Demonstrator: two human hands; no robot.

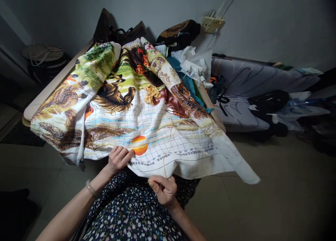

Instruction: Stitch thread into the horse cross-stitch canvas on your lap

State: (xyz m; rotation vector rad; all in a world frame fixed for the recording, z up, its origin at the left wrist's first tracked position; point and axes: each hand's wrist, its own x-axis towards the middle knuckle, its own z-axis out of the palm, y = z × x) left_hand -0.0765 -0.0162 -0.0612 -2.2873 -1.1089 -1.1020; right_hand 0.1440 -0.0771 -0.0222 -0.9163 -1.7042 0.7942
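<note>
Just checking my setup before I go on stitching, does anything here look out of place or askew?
The cross-stitch cloth hangs unevenly: its right corner trails off the table toward the floor. A dark phone lies on top of the cloth.
</note>
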